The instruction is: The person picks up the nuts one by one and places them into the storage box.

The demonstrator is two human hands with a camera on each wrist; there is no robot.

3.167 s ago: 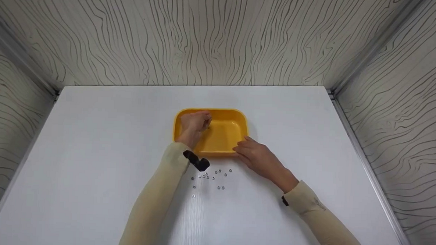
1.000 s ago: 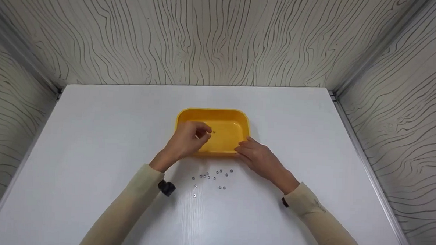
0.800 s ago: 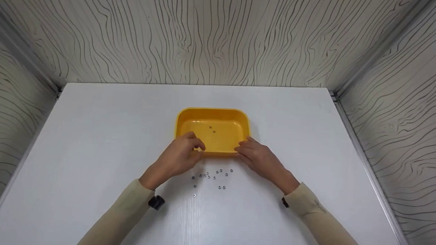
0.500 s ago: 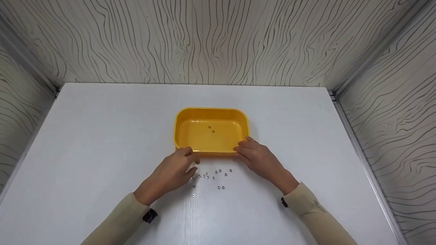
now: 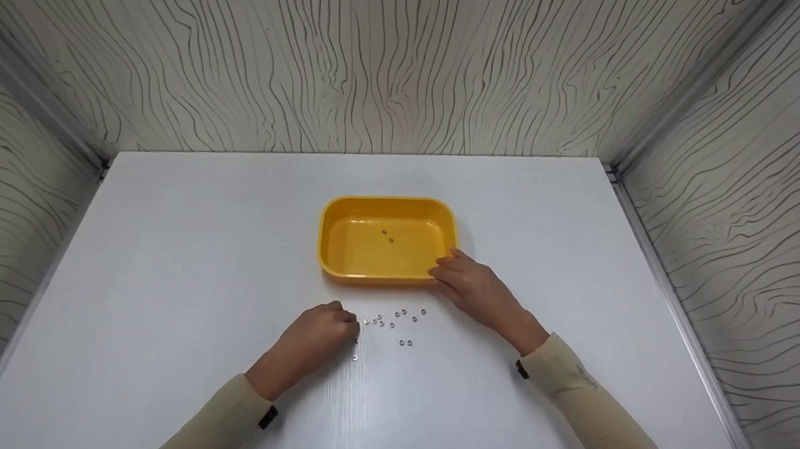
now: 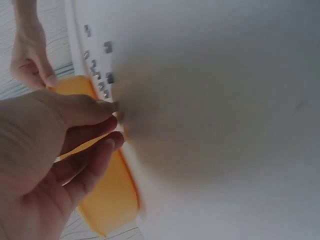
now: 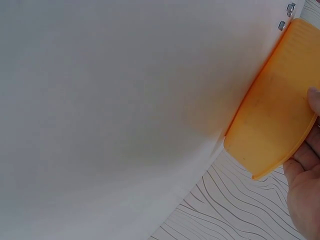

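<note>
Over the white surface [image 5: 170, 241], the left hand [image 5: 314, 339] has been drawn back from the yellow tray [image 5: 385, 257] since the earlier frame, its thumb and fingertips nearly together near the surface; whether anything is pinched cannot be told. By the right hand [image 5: 471, 286], the tray's near right corner is gripped between thumb and fingers. Two small metal nuts [image 5: 391, 240] are contained in the tray, while more nuts [image 5: 381, 323] are scattered before it, just beside the left hand.
</note>
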